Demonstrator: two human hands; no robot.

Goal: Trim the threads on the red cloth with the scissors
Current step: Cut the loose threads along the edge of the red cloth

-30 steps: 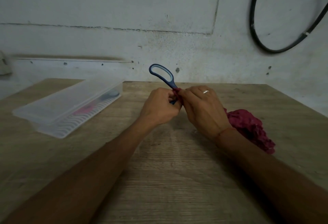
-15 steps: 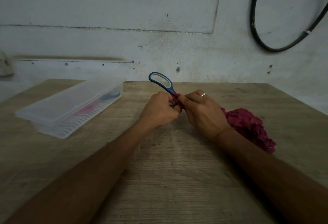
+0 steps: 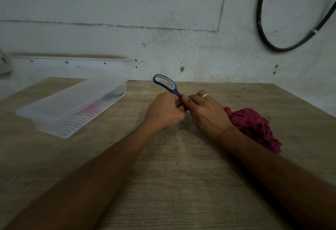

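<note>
Wooden table (image 3: 181, 184) below, left hand (image 3: 164, 110) grips scissors (image 3: 174, 91) touching red cloth (image 3: 251, 124).

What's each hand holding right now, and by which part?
Left hand grips the scissors just below the blue handle loop, which sticks up free; blades hidden. Right hand pinches one end of the red cloth beside them.

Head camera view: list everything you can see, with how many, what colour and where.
scissors: one, blue handle, sticking up from the left hand; blades hidden.
cloth: one, red, bunched on the table beside the right hand, one end between the hands.
box: one, clear plastic, table left; contents blurred.
table: one, wood, underneath.
cable: one, black, looped on the wall, upper right.
ring: one, silver, right hand.
left hand: grips scissors.
right hand: pinches cloth.
</note>
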